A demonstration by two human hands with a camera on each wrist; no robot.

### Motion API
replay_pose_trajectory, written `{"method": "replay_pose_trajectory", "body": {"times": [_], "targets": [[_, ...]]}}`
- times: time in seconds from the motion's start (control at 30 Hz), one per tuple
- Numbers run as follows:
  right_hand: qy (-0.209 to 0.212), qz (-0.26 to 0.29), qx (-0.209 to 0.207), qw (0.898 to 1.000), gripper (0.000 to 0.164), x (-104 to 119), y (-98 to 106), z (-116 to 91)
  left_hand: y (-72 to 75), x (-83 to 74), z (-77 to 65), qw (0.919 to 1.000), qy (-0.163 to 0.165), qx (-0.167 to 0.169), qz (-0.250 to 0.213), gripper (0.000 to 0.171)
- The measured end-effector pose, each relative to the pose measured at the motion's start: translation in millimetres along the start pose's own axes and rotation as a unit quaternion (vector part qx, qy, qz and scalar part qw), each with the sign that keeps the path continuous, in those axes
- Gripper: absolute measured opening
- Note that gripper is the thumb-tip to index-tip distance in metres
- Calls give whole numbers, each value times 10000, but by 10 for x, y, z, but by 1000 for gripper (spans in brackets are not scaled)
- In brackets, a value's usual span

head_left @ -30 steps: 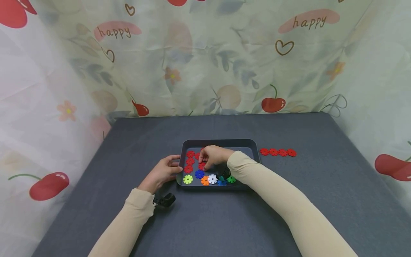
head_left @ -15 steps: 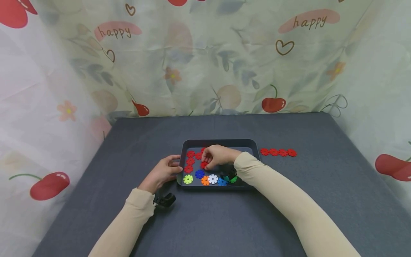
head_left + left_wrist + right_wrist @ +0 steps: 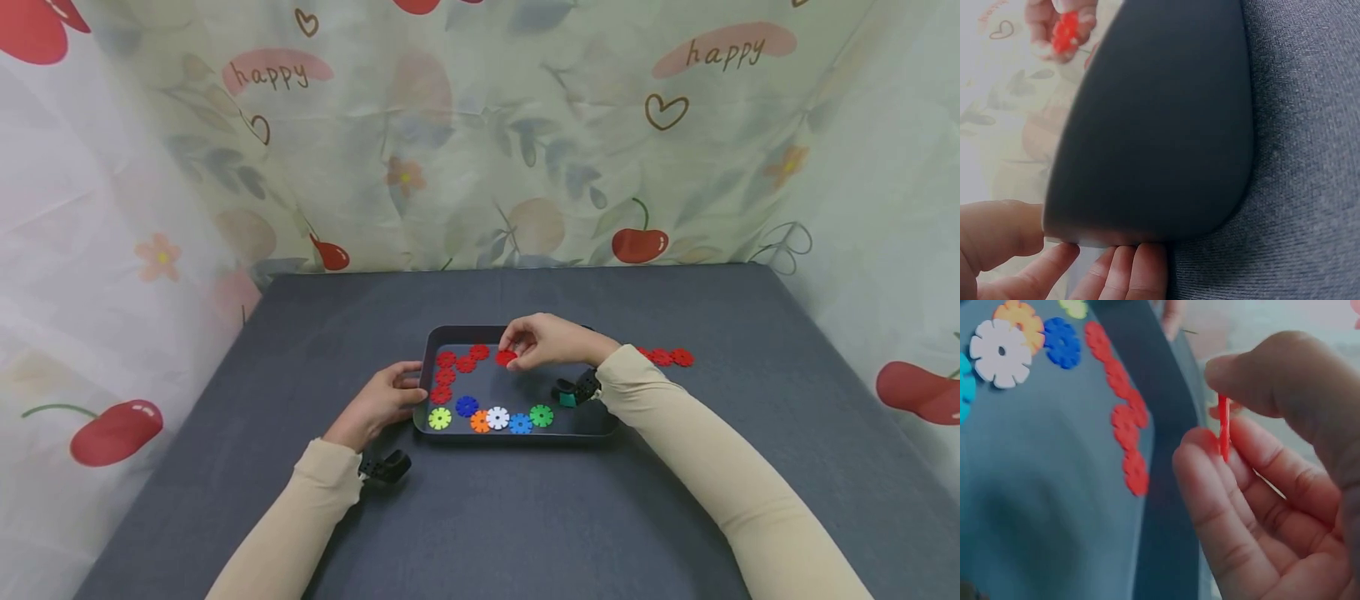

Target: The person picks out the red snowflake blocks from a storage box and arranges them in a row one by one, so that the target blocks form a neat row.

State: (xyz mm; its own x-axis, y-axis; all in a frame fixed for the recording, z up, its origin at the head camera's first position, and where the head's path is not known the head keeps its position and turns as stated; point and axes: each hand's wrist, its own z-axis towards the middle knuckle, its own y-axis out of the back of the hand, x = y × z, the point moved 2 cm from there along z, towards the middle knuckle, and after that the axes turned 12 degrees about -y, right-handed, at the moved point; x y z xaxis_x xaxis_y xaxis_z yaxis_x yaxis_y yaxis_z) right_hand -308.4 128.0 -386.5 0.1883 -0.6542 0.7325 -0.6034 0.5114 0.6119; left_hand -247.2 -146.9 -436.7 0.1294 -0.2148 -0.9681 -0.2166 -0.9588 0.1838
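aloft, red disc (image 3: 506, 358) (in right hand (image 3: 552, 340))

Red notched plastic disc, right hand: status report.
Right hand pinching red disc above dark rectangular tray. Left hand touching tray's left end. No obstruction visible.

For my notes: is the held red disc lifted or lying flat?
Lifted. The right hand pinches the red notched disc; the left wrist view shows it above the tray.

The right sleeve (image 3: 716, 462) hides part of the tray (image 3: 517, 439).
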Motion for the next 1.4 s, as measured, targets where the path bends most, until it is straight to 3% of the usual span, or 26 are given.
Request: {"method": "replay_pose_trajectory", "body": {"times": [0.2,0.5,0.87,1.17,1.4], "targets": [[63,379,-318,9988,33,-53,208,-207,5,10,-1,10000,44,-38,15,58],[3,205,-1322,9910,33,-214,542,-637,5,26,2,9999,65,-44,65,59],[-398,224,-2790,9592,39,-614,836,-1205,4,29,2,9998,88,-89,121,58],[-944,106,-3351,9374,43,-1134,872,-1530,13,15,-10,10000,29,-32,78,58],[-1613,-132,-3429,9253,50,-1548,855,-1671,8,2,-8,10000,3,-7,91,57]]}}
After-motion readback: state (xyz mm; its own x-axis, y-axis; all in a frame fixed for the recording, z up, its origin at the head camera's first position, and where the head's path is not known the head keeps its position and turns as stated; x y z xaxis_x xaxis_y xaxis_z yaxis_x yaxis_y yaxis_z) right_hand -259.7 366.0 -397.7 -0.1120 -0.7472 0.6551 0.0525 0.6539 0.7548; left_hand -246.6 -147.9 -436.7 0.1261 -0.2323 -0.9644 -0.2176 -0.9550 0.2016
